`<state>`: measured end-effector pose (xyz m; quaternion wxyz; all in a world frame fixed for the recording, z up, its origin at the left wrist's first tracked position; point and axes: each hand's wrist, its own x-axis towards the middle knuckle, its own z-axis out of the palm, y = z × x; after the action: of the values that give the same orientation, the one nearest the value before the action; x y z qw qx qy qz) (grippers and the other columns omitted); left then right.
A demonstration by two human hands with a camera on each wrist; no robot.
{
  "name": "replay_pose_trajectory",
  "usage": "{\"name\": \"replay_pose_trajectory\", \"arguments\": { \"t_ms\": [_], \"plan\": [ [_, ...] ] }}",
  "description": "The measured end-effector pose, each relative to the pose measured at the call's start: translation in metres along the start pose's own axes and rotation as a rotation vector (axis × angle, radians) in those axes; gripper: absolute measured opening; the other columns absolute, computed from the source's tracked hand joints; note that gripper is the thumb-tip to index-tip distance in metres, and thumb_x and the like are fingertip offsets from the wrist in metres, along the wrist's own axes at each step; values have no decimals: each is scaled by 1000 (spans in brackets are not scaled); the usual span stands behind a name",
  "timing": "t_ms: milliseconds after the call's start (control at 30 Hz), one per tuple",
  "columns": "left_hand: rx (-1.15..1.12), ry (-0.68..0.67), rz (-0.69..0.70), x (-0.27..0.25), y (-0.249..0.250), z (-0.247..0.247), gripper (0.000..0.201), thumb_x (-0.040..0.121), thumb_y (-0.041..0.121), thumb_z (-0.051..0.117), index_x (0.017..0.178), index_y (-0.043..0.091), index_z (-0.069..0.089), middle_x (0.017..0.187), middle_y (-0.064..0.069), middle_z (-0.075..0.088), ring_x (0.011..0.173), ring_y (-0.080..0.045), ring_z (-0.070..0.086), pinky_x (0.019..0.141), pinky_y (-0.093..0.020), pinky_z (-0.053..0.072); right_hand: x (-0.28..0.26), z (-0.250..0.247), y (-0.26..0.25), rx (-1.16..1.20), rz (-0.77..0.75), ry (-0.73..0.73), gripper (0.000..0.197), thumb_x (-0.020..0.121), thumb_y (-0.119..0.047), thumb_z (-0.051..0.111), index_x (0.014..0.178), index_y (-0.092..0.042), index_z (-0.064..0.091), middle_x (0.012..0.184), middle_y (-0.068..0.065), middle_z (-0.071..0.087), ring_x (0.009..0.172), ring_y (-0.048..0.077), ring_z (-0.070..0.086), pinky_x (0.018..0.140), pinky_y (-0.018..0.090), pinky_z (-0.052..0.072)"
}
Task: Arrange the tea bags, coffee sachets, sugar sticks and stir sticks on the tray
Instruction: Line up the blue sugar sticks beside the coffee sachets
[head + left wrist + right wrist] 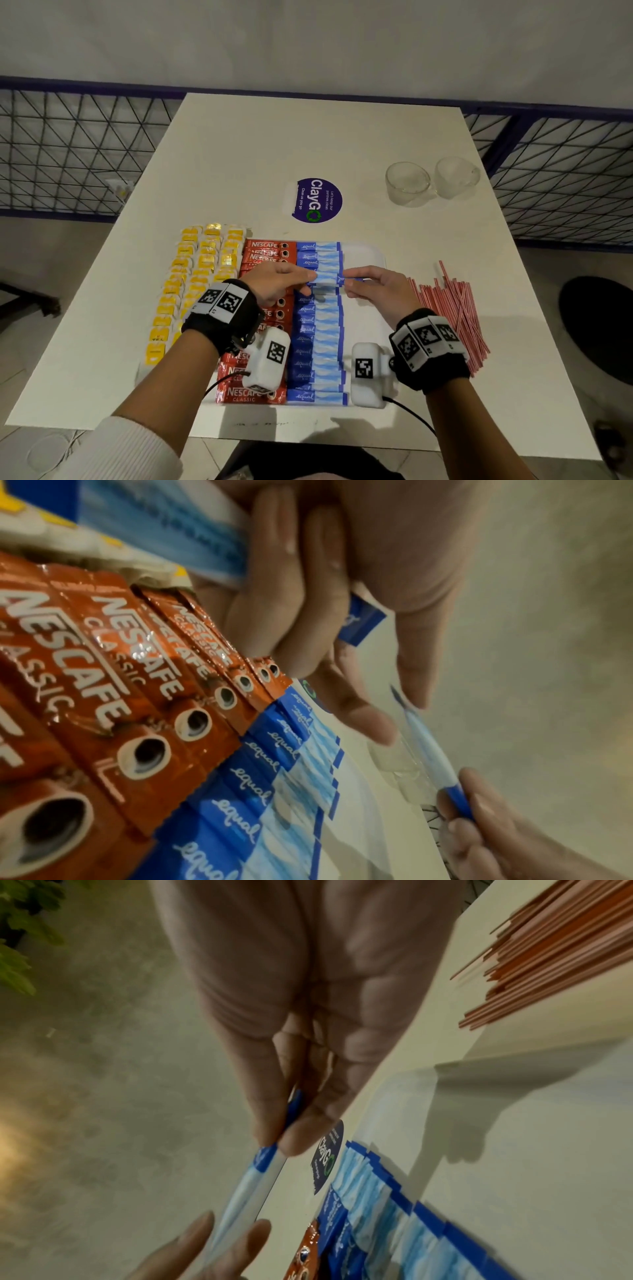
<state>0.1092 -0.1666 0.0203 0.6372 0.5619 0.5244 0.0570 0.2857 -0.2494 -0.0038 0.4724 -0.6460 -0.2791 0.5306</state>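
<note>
A white table (239, 144) carries the tray (364, 251), yellow tea bags (191, 274), stir sticks (452, 308) and two glass cups (407, 183)

Dim warm light, wrist views blurred, perhaps from motion, edges warped

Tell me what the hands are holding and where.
One Equal sugar stick: left hand pinches its left end, right hand pinches its right end.
</note>
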Motion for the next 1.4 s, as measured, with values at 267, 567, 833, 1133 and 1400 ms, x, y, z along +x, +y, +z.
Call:
{"name": "replay_pose_trajectory", "arguments": {
  "t_ms": [267,567,833,1133,1400],
  "plan": [
    [128,7,58,5,8,-1,21,86,31,62,72,15,63,37,10,42,29,-5,26,36,-12,20,3,4,0,-162,52,-103,19,81,2,65,99,-1,63,77,2,61,57,1,59,56,10,49],
    [275,-30,166,18,5,5,10,84,28,65,80,18,67,84,11,62,78,2,53,71,-14,39,1,16,-11,-509,127,-219,19,80,-23,70,66,-16,60,59,-6,51,49,5,41,41,7,33],
    [378,-74,116,26,-9,2,13,84,27,66,92,18,65,89,14,58,91,-6,53,74,-15,37,10,21,-4,95,262,-36,7,86,-1,59,81,-1,53,59,12,61,42,14,52,43,22,43],
    [650,-49,71,33,-5,-8,26,89,27,60,110,13,65,105,3,57,104,-15,51,85,-22,37,18,11,6,-31,271,36,12,90,1,53,80,-5,52,66,13,56,39,13,53,42,21,45],
    [664,34,124,38,-16,-16,16,89,29,59,102,20,62,82,12,52,89,-10,51,69,-19,38,28,5,18,-231,322,79,11,89,-10,57,80,-13,62,68,1,51,55,13,42,43,19,37]
  ]
}}
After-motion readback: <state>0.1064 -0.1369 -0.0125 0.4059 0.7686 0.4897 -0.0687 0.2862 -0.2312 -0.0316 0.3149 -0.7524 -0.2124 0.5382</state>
